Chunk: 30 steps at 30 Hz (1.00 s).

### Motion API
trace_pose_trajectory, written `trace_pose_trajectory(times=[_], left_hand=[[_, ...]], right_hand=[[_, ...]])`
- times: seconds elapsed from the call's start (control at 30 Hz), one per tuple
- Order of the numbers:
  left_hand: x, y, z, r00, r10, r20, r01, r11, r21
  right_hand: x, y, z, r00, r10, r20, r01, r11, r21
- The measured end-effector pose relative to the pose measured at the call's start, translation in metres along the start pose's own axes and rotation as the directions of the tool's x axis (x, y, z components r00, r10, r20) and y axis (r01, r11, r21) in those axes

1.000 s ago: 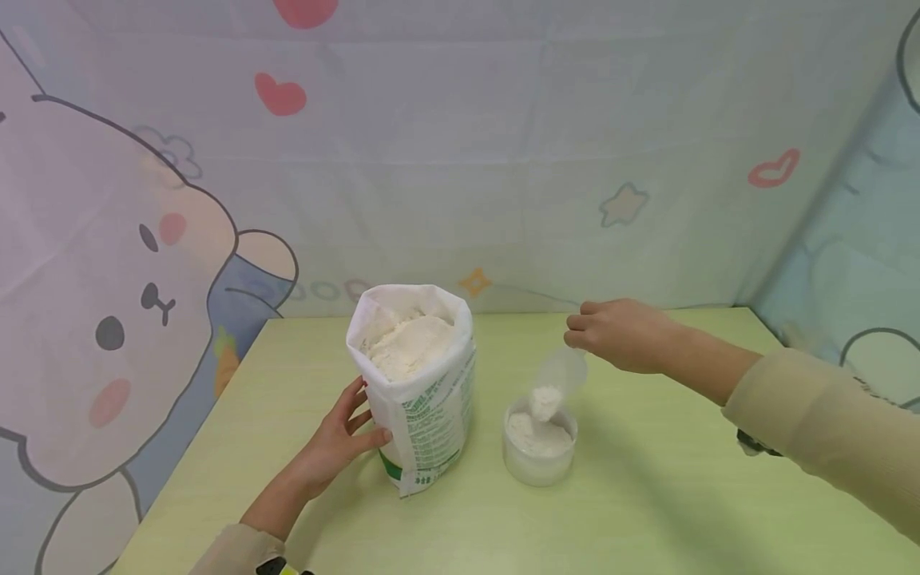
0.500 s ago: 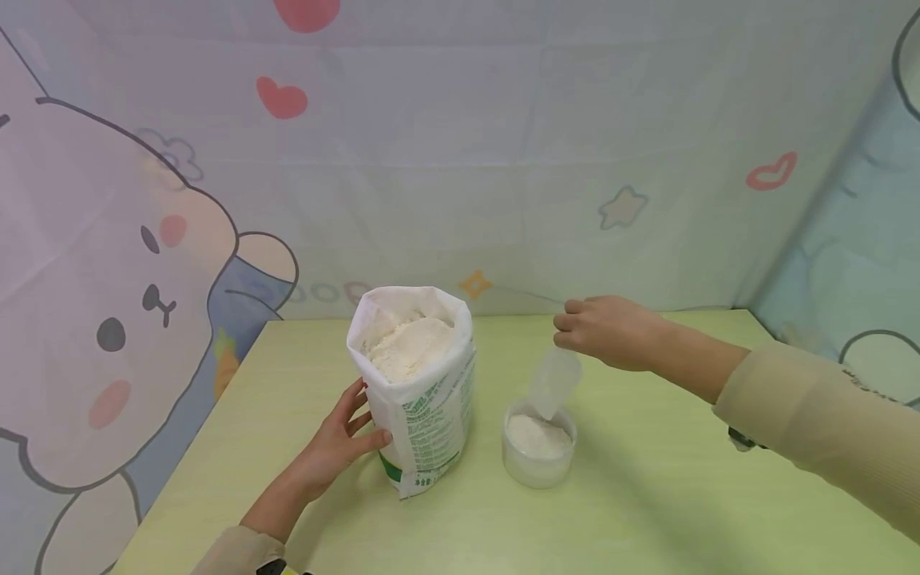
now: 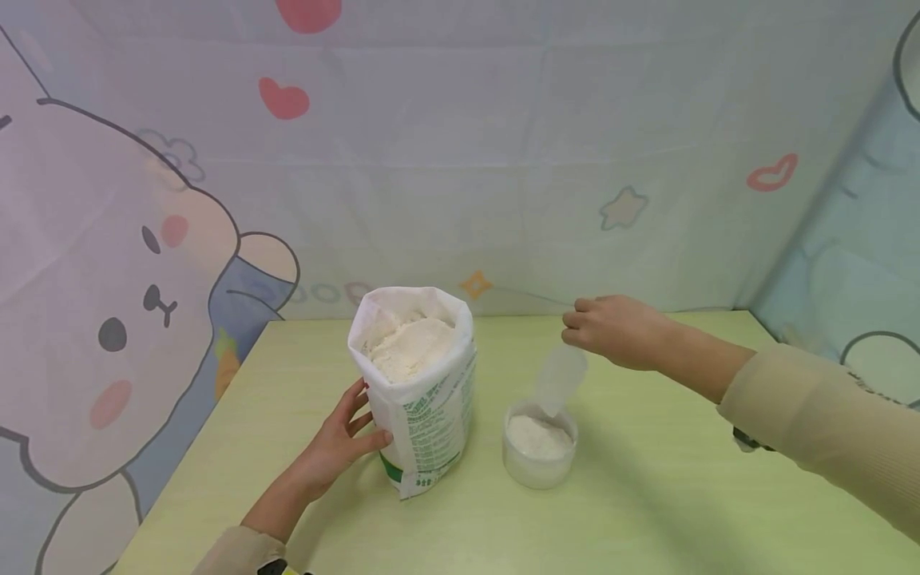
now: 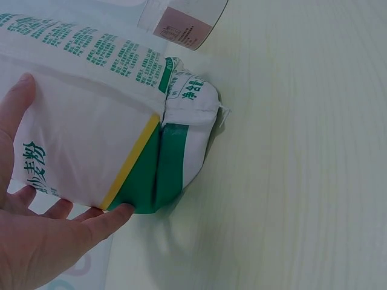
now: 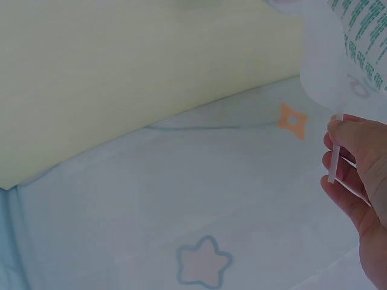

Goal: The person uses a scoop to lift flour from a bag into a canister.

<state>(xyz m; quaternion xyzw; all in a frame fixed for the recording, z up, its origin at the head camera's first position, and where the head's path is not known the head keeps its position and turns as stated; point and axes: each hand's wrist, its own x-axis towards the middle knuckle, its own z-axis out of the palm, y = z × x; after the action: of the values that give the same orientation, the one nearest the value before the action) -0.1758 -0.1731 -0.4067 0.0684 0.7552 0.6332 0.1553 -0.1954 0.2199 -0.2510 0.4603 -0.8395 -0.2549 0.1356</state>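
Observation:
A tall white flour bag (image 3: pixel 431 423) with green print stands with its top rolled down, filled with white flour (image 3: pixel 413 347). My left hand (image 3: pixel 334 451) rests on the bag's left side, thumb toward the front, fingers spread; the left wrist view shows the fingertips (image 4: pixel 124 209) against its surface. Between finger and thumb, my right hand (image 3: pixel 611 331) pinches the thin handle (image 5: pixel 334 163) of a translucent plastic scoop (image 3: pixel 561 377). The scoop tilts steeply down, its lower end overlapping the back rim of a round clear tub (image 3: pixel 539 469). White flour shows inside the tub.
Everything stands on a pale yellow-green table (image 3: pixel 647 495). A cloth backdrop (image 3: pixel 503 200) with cartoon prints hangs behind the table, with more at the sides. In the left wrist view, the tub (image 4: pixel 184 27) with a pinkish label stands beside the bag.
The clump of flour seen in the scoop a second ago has left it. My right hand shifted slightly left, then back right, with the scoop. The left hand and bag stayed put.

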Motion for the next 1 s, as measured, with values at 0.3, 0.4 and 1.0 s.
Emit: trace_pose_trajectory(times=[0.3,0.4,1.0], left_hand=[[-0.004,0.006,0.002,1.0,0.015,0.024,-0.015,1.0,-0.003],[-0.005,0.007,0.003,1.0,0.015,0.024,-0.014,1.0,-0.004],[-0.001,0.0,0.0,1.0,0.009,-0.005,-0.009,1.0,-0.012]], right_hand=[[-0.011,0.007,0.017,0.995,0.101,0.02,-0.103,0.98,0.173],[-0.014,0.007,0.022,0.991,0.122,0.06,-0.133,0.961,0.243],[-0.022,0.009,0.04,0.954,0.256,0.158,-0.3,0.77,0.563]])
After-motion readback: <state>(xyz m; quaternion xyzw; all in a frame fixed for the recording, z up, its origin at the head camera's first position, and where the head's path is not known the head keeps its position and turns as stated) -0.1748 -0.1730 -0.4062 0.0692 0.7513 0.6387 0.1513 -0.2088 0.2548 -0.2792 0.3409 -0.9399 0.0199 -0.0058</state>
